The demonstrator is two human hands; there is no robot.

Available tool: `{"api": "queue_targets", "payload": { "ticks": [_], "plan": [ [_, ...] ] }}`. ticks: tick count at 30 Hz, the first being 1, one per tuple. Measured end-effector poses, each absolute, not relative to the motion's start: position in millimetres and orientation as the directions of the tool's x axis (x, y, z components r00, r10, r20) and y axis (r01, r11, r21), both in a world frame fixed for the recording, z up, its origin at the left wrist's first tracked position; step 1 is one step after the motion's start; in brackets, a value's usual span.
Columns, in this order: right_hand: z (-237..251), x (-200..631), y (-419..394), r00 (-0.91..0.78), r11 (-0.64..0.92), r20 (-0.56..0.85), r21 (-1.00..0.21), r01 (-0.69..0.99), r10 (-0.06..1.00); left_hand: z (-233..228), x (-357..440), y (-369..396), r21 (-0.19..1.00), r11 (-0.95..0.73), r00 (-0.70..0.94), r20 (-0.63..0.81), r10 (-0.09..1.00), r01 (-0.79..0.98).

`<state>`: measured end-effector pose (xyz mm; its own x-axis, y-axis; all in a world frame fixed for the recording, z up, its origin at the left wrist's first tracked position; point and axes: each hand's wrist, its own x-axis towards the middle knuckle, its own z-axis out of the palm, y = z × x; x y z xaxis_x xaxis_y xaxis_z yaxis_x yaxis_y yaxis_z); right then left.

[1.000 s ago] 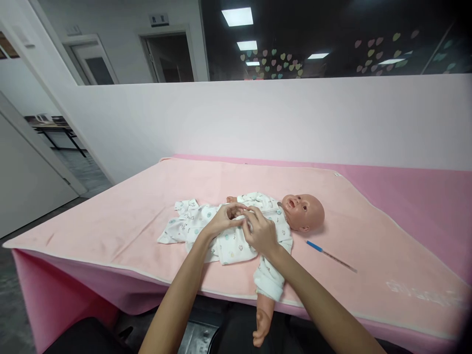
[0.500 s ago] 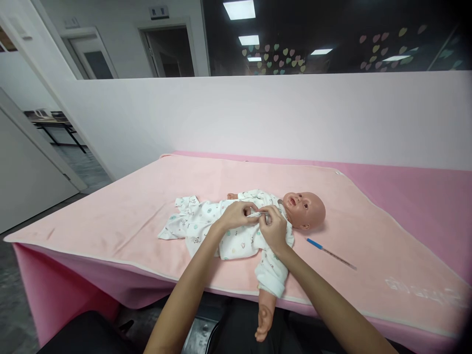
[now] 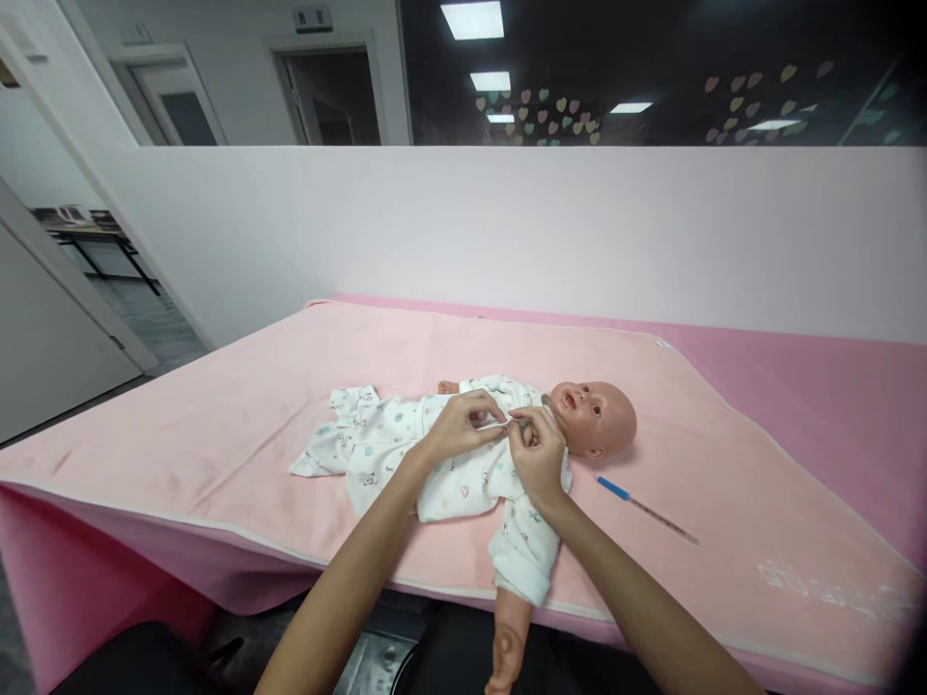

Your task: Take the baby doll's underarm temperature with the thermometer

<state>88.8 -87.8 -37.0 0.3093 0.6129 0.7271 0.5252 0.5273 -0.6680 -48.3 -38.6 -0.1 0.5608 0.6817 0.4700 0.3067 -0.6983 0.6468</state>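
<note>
A baby doll (image 3: 598,415) lies on its back, head to the right, in a white printed baby outfit (image 3: 456,487). Over its chest, my left hand (image 3: 463,427) pinches the front of the outfit between thumb and fingers. My right hand (image 3: 537,454) is closed at the same spot, its fingertips almost meeting the left ones on the cloth. The fastening itself is too small and covered to make out. One doll arm (image 3: 511,632) sticks out of its sleeve over the table's near edge; the other doll hand (image 3: 447,387) lies on the far side.
A thin stick with a blue end (image 3: 644,507), thermometer-like, lies right of the doll. Beneath is a peach blanket (image 3: 238,386) over a pink table cover (image 3: 818,405). A white partition (image 3: 507,232) with dark glass above rises behind. At far left stands a door (image 3: 54,319).
The view has shifted slightly, so the doll and blanket appear a little lower and further left. Both hands stay at the chest, their fingertips slightly shifted on the cloth.
</note>
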Motion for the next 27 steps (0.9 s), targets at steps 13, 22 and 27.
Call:
{"api": "queue_targets", "payload": {
  "ticks": [13, 22, 27],
  "plan": [
    [-34.3, 90.8, -85.7, 0.295, 0.509, 0.715, -0.673, 0.537, 0.634, 1.0, -50.5, -33.9, 0.659, -0.654, 0.593, 0.374, 0.713, 0.371],
    [-34.5, 90.7, -85.7, 0.253, 0.492, 0.696, -0.674, 0.551, 0.672, -0.3, -49.7, -33.2, 0.635, -0.652, 0.615, 0.333, 0.715, 0.414],
    [-34.5, 90.5, -86.6, 0.235, 0.502, 0.697, -0.672, 0.544, 0.678, 1.2, -48.4, -34.4, 0.585, -0.685, 0.640, 0.335, 0.692, 0.434]
  ]
}}
